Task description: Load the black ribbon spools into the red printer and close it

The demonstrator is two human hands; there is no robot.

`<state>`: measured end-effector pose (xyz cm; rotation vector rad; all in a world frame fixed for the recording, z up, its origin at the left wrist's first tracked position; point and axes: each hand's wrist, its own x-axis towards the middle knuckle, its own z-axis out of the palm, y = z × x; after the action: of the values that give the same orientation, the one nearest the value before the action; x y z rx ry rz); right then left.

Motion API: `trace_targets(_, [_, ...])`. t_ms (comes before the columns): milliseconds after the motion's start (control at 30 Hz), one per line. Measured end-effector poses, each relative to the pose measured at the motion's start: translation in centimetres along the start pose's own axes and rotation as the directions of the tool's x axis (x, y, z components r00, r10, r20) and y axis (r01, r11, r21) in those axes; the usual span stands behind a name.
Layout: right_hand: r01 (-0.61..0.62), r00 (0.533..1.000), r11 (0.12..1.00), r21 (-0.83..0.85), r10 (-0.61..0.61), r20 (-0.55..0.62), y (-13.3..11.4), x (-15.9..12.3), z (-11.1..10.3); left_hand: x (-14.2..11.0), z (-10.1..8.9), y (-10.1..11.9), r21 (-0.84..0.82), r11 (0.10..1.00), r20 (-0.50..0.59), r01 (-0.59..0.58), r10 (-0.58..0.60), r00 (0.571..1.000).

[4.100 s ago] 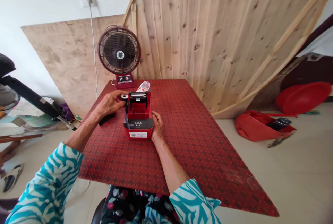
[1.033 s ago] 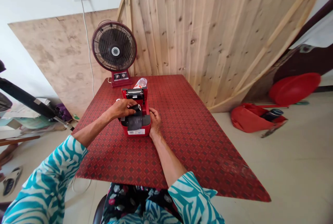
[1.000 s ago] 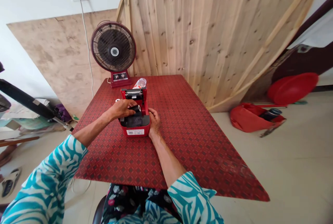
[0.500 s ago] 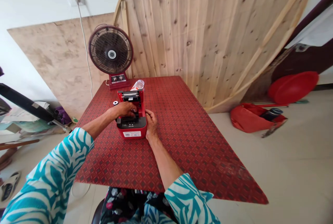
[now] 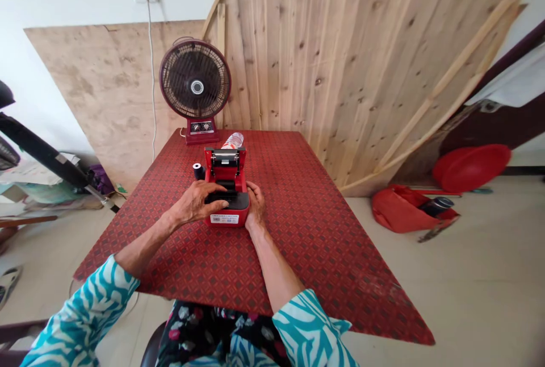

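Observation:
A red and black label printer [image 5: 230, 220] stands on the table with its lid [image 5: 225, 158] raised and tilted back. My left hand [image 5: 198, 202] lies over its left front side, thumb and forefinger stretched apart on the black top and at the opening behind it. I see nothing held in that hand, though its other fingers are partly hidden. Curled round the printer's right side is my right hand [image 5: 256, 208], its fingertips at the rear corner. A small black roll with a white core [image 5: 198, 171] stands just left of the printer.
Behind the printer lies a clear plastic bottle [image 5: 234, 140]. A dark red fan [image 5: 196, 86] stands at the table's [image 5: 323, 253] back left corner. Wooden boards [image 5: 323, 60] lean against the wall. On the floor at right are a red bag [image 5: 394, 211] and a red basin [image 5: 470, 167].
My left hand has drawn back from inside the printer to its front left edge, its fingers spreading. The right hand keeps its place on the right side. The whole view has shifted slightly.

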<state>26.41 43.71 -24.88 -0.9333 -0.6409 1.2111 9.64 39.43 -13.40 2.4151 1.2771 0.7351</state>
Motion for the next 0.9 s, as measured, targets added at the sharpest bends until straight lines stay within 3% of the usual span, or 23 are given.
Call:
trace_targets(133, [0.041,0.998,0.998,-0.055,-0.043,-0.035,-1.9,2.6,0.8,-0.1,0.4,-0.1,0.042,0.998,-0.034,-0.039,0.040,0.999])
trace_targets(233, [0.151,0.983,0.978,-0.145,-0.134,0.123,-4.5,5.2,2.2,-0.3,0.5,-0.5,0.060,0.997,-0.030,-0.055,0.057,0.998])
trace_targets(333, [0.187,0.963,0.969,-0.160,-0.148,0.227,-6.7,6.4,3.3,-0.4,0.7,-0.7,0.067,0.995,-0.037,-0.076,0.079,0.996])
trace_targets(433, [0.203,0.961,0.961,-0.187,-0.159,0.227,-7.5,5.7,3.2,-0.6,0.7,-0.5,0.103,0.987,-0.055,-0.125,0.131,0.990])
trace_targets(567, [0.255,0.957,0.934,-0.251,-0.205,0.207,-7.3,3.5,2.2,-1.1,0.5,0.6,0.312,0.941,-0.146,-0.129,0.181,0.973])
trace_targets(700, [0.202,0.975,0.954,-0.224,-0.175,0.134,-6.2,1.8,1.4,-1.6,0.2,1.1,0.413,0.902,-0.185,-0.125,0.218,0.958])
trace_targets(833, [0.166,0.982,0.973,-0.160,-0.147,0.119,-5.1,1.0,0.8,-2.0,0.0,0.2,0.196,0.977,-0.233,-0.087,0.133,0.963])
trace_targets(900, [0.125,0.986,0.981,-0.151,-0.105,0.129,-4.8,0.7,0.6,-1.9,0.3,-0.6,-0.083,0.996,-0.361,0.026,-0.055,0.931])
